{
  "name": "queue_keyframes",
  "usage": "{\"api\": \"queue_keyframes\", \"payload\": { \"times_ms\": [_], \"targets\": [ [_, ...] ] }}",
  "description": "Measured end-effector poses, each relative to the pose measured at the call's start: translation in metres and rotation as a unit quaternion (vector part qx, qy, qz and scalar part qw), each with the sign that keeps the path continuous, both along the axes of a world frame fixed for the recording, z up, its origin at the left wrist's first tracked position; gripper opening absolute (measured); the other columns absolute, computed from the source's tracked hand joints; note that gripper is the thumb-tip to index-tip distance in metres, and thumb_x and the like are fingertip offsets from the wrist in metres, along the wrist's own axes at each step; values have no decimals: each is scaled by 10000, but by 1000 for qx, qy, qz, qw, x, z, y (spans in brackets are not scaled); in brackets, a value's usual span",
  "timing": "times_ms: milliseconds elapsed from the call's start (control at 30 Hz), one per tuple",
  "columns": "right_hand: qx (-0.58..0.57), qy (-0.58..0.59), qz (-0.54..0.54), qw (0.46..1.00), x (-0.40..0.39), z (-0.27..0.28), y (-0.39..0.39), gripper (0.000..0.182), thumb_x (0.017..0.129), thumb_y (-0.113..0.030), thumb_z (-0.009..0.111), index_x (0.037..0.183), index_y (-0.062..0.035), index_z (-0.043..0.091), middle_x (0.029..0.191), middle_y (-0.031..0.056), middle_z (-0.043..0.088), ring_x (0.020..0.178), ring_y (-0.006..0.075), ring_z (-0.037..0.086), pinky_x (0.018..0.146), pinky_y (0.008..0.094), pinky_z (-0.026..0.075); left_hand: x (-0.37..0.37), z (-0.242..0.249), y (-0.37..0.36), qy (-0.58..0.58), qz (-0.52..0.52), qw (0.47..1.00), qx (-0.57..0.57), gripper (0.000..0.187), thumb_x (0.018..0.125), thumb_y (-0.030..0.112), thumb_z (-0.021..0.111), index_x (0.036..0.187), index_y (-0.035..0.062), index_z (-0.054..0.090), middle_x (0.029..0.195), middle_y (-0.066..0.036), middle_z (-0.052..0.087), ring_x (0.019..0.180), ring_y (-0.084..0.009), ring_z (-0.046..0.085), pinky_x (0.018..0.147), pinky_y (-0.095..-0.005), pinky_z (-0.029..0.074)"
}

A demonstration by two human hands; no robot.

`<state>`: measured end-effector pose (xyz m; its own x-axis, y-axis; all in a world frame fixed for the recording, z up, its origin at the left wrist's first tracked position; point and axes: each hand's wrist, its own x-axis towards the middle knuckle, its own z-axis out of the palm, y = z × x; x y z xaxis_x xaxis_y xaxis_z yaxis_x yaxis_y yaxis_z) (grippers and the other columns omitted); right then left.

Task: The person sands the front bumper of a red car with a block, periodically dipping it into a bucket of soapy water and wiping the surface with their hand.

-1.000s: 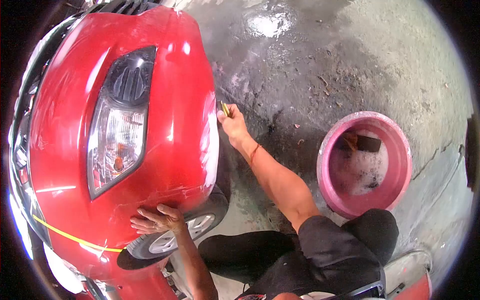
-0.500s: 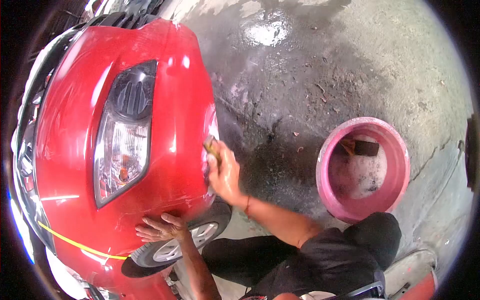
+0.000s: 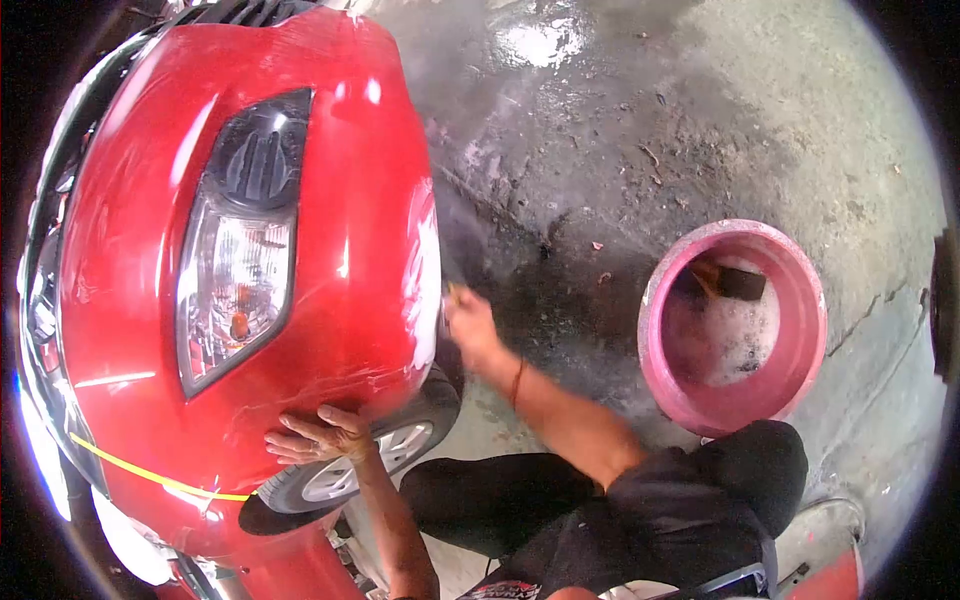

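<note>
My left hand (image 3: 322, 436) lies with its fingers spread on the red bumper (image 3: 370, 270) of a car, just above the front wheel (image 3: 375, 462). My right hand (image 3: 474, 328) is closed around a small yellowish-brown block (image 3: 456, 292), most of it covered by the fingers. That hand is at the bumper's right edge, beside a whitish patch (image 3: 423, 285) on the paint. Whether the block touches the surface is hard to see.
A pink tub (image 3: 652, 335) with foamy water stands on the wet concrete floor (image 3: 560, 150) to the right. A dark block (image 3: 741, 284) sits in it. The car's headlight (image 3: 238, 265) and a yellow strip (image 3: 150, 474) are on the left.
My right hand has moved right and slightly down around the bumper's edge with the block, uncovering more of the whitish patch. My left hand stays on the bumper; the whole view has shifted a little.
</note>
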<state>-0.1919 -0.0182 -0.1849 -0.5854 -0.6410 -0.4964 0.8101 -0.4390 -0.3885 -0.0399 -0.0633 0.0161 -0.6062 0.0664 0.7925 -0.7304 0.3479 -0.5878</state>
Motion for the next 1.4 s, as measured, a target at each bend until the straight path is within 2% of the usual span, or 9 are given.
{"api": "queue_keyframes", "payload": {
  "times_ms": [133,300,400,567,733,933,1067,1167,1400],
  "targets": [
    [-55,88,-79,992,-118,24,1,115,977,-134,577,1065,-99,642,884,-53,629,779,82,556,648,280,464,3,2,1,-9,12,1000,-1,634,997,457,424,1502,75,405,1571,-285,257,1447,-472,249,1149,-652,129],
    [45,37,-52,997,61,15,5,216,971,-59,538,1147,-72,663,1016,-2,658,963,140,606,888,316,489,-6,3,-3,7,-35,999,1,626,996,489,436,1490,104,435,1574,-262,270,1449,-449,255,1149,-642,153],
    [27,-11,-43,999,4,23,14,167,974,-104,571,1100,-68,675,917,-65,616,815,67,540,705,245,467,-3,2,3,7,-22,1000,5,624,994,483,441,1488,102,437,1578,-258,265,1449,-452,251,1150,-638,158],
    [174,200,-83,961,-65,43,19,432,957,-228,537,1348,-50,581,1052,249,697,927,250,690,846,365,517,-5,0,1,20,-14,1000,14,628,992,483,441,1491,101,433,1580,-249,270,1453,-457,242,1155,-633,147],
    [8,-3,-57,998,57,2,2,373,956,-233,560,1262,-38,647,1080,202,708,989,213,657,907,345,486,-10,-1,-3,16,-32,999,12,618,994,469,451,1491,102,436,1580,-245,271,1459,-453,230,1156,-634,137],
    [177,227,-130,949,-62,64,31,430,964,-304,516,1265,-15,621,983,279,673,917,429,674,789,442,508,-5,-2,-4,13,-24,1000,6,616,999,449,434,1495,86,420,1586,-272,235,1461,-470,218,1162,-641,100],
    [198,150,-19,968,80,42,23,481,972,-286,531,1369,-14,550,1262,238,632,1177,342,632,1005,385,468,-4,1,0,4,-28,1000,14,609,995,447,447,1494,98,427,1591,-260,234,1464,-470,210,1161,-643,106],
    [148,219,-158,951,-33,51,28,418,981,-162,554,1342,48,555,1349,165,614,1238,218,571,1049,319,419,0,-1,-1,11,-21,999,23,609,993,450,457,1495,105,428,1593,-254,237,1468,-463,204,1162,-643,100],
    [249,360,-253,863,9,98,45,414,1009,-200,510,1348,33,463,1177,258,613,1113,374,619,982,430,463,1,1,3,17,-32,999,15,630,986,506,455,1456,88,488,1579,-239,284,1461,-442,238,1156,-632,142]
  ]
}}
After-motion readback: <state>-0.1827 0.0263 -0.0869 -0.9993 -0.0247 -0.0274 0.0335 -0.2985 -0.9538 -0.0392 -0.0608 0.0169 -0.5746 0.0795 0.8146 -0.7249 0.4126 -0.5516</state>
